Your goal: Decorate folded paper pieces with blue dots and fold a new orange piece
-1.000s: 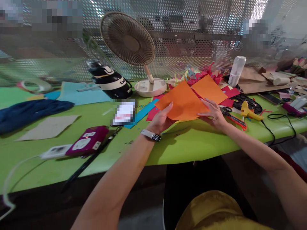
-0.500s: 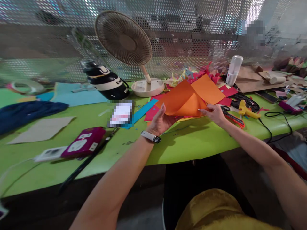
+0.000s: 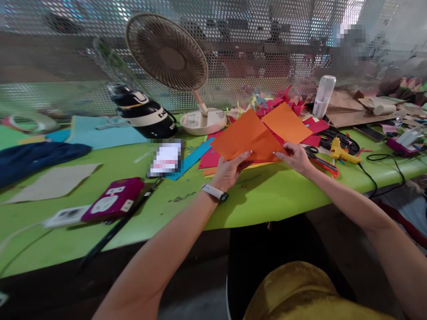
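An orange paper sheet (image 3: pixel 247 138) is held just above the green table (image 3: pixel 267 200) at centre. My left hand (image 3: pixel 230 171), with a white watch on the wrist, grips its near left edge with fingers curled under it. Its near right corner is pinched by my right hand (image 3: pixel 295 158). A second orange sheet (image 3: pixel 287 122) lies behind it, over red (image 3: pixel 210 158) and blue (image 3: pixel 193 158) paper pieces.
A desk fan (image 3: pixel 167 51) and a black bottle (image 3: pixel 143 113) stand at the back. Scissors (image 3: pixel 322 160) and a yellow glue gun (image 3: pixel 342 151) lie right of my hands. A magenta power strip (image 3: pixel 111 202) sits at left, a white bottle (image 3: pixel 323 95) and paper scraps behind.
The orange sheet was lying flat under both hands, then lifted and bent; now it is held flatter, with both hands gripping its near edge.
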Tool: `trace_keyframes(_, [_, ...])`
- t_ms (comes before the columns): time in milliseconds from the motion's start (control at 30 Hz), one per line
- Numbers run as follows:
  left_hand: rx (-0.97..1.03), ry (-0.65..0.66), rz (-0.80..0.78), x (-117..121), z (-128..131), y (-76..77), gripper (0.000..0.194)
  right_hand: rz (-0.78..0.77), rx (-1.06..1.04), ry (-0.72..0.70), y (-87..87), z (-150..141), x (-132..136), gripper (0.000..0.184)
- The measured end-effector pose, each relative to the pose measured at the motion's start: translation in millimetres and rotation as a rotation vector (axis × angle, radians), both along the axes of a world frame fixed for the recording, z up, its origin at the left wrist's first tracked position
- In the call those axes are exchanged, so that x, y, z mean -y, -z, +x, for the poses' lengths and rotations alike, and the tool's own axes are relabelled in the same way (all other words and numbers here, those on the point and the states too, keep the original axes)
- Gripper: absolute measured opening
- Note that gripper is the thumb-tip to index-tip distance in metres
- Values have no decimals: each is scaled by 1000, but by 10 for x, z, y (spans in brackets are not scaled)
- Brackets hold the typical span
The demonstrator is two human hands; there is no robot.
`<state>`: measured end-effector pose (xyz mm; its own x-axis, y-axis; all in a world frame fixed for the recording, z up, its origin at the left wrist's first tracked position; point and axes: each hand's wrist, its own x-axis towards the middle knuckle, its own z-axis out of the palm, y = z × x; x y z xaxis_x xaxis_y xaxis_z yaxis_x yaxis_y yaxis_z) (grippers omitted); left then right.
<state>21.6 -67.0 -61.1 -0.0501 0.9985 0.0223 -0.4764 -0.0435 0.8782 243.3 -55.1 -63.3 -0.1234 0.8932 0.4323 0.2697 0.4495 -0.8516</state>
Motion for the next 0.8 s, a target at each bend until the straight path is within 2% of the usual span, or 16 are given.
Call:
trace_keyframes(133, [-18,28,-27,13,-18,-14,41,-124,-220,-26,-13,15,-27,53])
trace_keyframes(200, [-53,54,-37,26,-24,-23,38,-187,-278,-92,-31,20,-29,55])
trace_keyframes(333, [-129,108,-81,43,-38,-25,36,-184,-238,-190,-68,19,4,45])
trace_keyframes(567, [-111,84,-107,4,-57,6,36,-186,-174,-211,-103,18,52,43])
trace_keyframes(800, [-108,61,-90,13,-34,-34,36,-206,-143,-200,-122,22,70,40])
